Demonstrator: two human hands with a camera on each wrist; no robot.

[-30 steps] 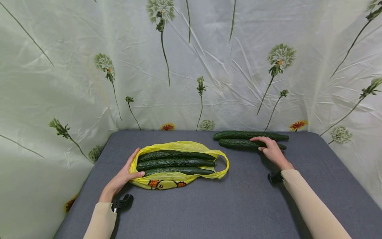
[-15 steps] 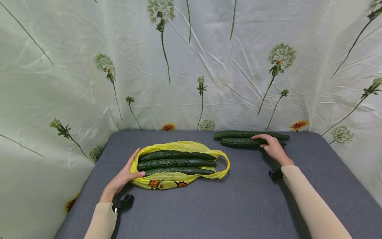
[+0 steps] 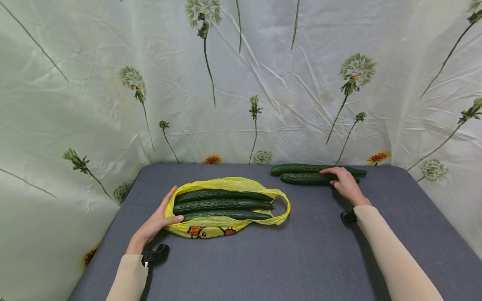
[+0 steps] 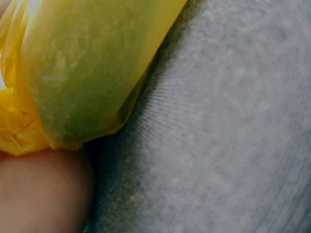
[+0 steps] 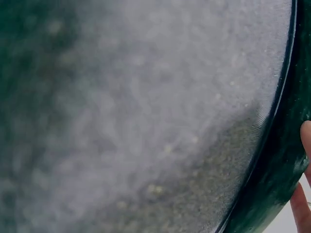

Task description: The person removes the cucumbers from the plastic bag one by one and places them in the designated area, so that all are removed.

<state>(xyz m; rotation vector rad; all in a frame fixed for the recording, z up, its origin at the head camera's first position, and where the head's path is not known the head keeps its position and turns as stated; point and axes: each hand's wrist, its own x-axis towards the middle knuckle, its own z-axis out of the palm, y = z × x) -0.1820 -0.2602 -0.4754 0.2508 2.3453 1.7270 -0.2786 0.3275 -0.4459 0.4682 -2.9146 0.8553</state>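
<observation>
Cucumber [image 3: 306, 179] lies pinched in right grip [image 3: 347, 188]; wide-spread left grip [image 3: 154, 225] touches yellow bag [image 3: 237, 184].

The person wore plain beige sleeves, the left sleeve [image 3: 127, 279] toward the left edge of the table [image 3: 256, 271], the right sleeve [image 3: 395, 253] toward its right. Behind the bare left hand [image 3: 153, 225] was a black, perforated band [image 3: 149, 256] with a rounded housing [image 3: 162, 251]; behind the bare right hand [image 3: 347, 188], a black wrist device [image 3: 348, 217].
</observation>
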